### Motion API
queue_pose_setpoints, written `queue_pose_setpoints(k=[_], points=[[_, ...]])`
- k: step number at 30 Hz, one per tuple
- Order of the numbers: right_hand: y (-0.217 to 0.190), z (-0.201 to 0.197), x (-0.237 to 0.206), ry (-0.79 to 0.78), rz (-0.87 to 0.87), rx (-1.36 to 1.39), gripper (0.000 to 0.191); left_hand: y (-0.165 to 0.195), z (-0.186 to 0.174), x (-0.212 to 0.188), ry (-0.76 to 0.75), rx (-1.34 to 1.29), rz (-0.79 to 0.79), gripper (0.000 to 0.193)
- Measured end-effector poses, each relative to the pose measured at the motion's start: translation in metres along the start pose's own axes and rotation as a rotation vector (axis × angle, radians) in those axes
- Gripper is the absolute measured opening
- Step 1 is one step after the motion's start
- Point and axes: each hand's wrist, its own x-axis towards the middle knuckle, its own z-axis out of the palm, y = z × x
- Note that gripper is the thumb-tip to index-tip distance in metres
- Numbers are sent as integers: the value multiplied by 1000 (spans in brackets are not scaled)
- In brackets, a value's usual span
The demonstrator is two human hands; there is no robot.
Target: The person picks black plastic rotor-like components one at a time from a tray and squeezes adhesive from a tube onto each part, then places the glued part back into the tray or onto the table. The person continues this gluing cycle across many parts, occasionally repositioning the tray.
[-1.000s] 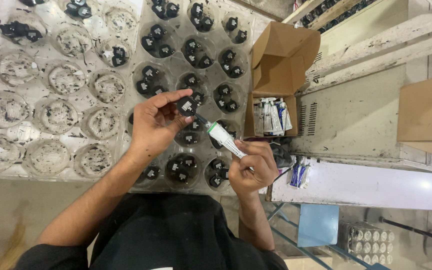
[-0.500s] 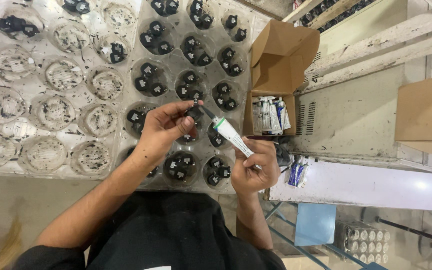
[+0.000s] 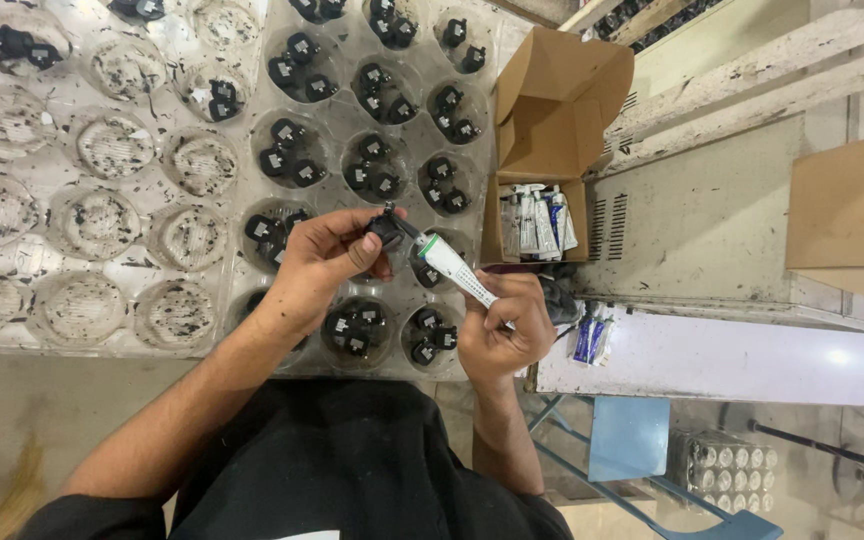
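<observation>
While the left hand (image 3: 327, 262) pinches a black part (image 3: 384, 231), the right hand (image 3: 500, 325) (fist closed) presses a tube (image 3: 455, 270) to it.

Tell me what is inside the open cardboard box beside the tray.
The open cardboard box holds several small white and blue tubes standing packed together at its lower end. The raised flaps hide the upper part of the interior, and whatever lies beneath the tubes cannot be seen.

open brown carton (image 3: 552, 110) holding white tubes (image 3: 537, 220) right of tray; another brown box (image 3: 852, 210) far right.
</observation>
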Motion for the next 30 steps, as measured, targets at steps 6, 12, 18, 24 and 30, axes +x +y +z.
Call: queue_pose_setpoints(k=[6, 12, 18, 24, 30], points=[[-2, -1, 1, -22, -9, 8, 42, 2, 1, -2, -32, -6, -19, 37], [0, -3, 1, -40, -21, 18, 42, -2, -1, -3, -50, -137, -75, 39], [18, -10, -4, 29, 58, 107, 36, -17, -3, 13, 103, -103, -95, 37], [39, -47, -24, 135, 246, 219, 37, -37, -29, 100, 176, 401, 132, 47], [62, -81, -46, 190, 332, 199, 34, -55, -38, 243, 184, 860, 196, 47]])
